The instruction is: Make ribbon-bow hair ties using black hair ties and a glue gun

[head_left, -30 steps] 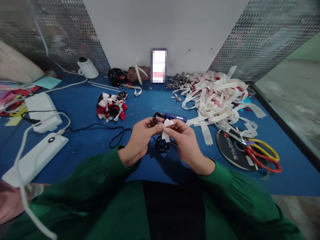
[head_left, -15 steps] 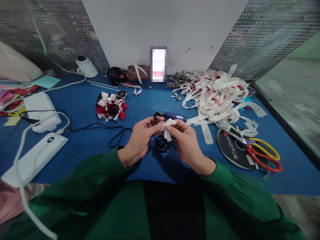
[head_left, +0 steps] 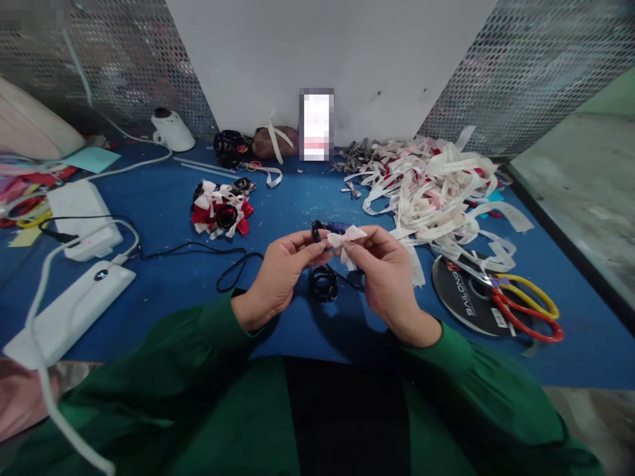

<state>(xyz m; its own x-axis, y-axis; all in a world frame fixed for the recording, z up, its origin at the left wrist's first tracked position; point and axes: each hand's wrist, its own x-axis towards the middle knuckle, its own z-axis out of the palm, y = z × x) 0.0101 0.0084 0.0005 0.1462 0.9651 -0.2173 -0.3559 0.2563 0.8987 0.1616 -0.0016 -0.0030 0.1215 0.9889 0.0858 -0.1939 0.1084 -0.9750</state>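
Just above the blue table, a white ribbon bow (head_left: 348,239) is pinched between the thumb and fingers of my right hand (head_left: 389,277). My left hand (head_left: 280,274) is closed at the bow's left side, with a black band (head_left: 316,231) at its fingertips. Several black hair ties (head_left: 323,284) lie on the table just below the hands. Behind the fingers is a dark blue tool (head_left: 337,227), partly hidden, with a black cord running beside the right hand.
A pile of white ribbons (head_left: 436,188) lies at the right, near red and yellow scissors (head_left: 526,304) on a black disc (head_left: 461,301). Finished-looking red, white and black bows (head_left: 221,210) sit left of centre. White power banks (head_left: 74,311) and cables lie left; a phone (head_left: 316,125) stands behind.
My right hand has moved a little right, and the white bow has shifted right with it. The left hand has moved only slightly. More of the dark blue tool is covered.
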